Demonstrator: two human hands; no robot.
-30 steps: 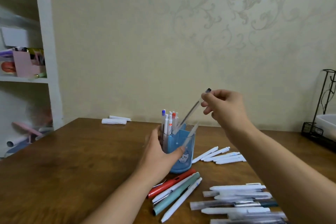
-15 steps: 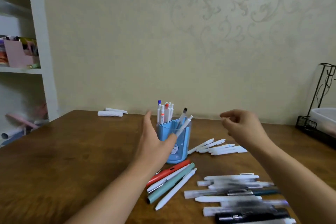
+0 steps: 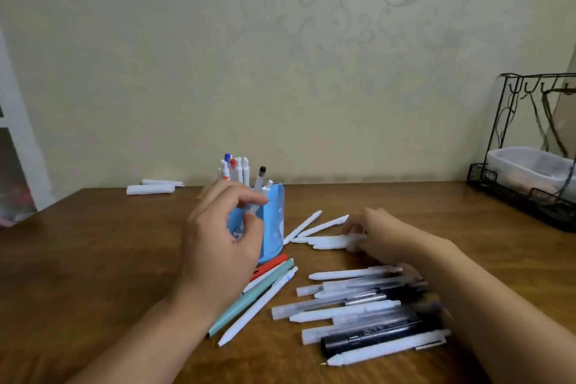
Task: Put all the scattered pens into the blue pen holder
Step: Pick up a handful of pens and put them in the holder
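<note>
left hand (image 3: 218, 246) hides holder (image 3: 274, 221) front; right hand (image 3: 377, 234) blurred

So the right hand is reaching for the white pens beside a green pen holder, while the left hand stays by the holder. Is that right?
Not quite: the pen holder is blue, not green, as the head view shows. The rest holds: the right hand is on the white pens lying beside it, and the left hand is by the holder.

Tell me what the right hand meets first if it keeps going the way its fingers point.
The right hand already reaches the small cluster of white pens right of the blue pen holder; contact is blurred.
</note>
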